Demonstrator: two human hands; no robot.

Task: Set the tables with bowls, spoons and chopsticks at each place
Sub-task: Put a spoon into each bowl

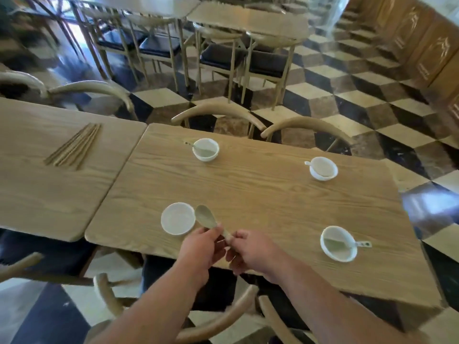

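Observation:
A wooden table (260, 194) carries several white bowls. The near-left bowl (177, 218) has nothing in it. Just right of it, a pale spoon (207, 216) is held by both hands: my left hand (202, 247) pinches the middle of its handle and my right hand (250, 252) pinches the handle's end. The far-left bowl (205, 149), far-right bowl (323, 168) and near-right bowl (338, 243) each hold a spoon. A bundle of chopsticks (74, 147) lies on the neighbouring table (49, 184) to the left.
Wooden chairs with curved backs stand at the far side (218, 112) and the near side (223, 316) of the table. More tables and dark-seated chairs (223, 55) fill the back of the room. The floor is checkered tile.

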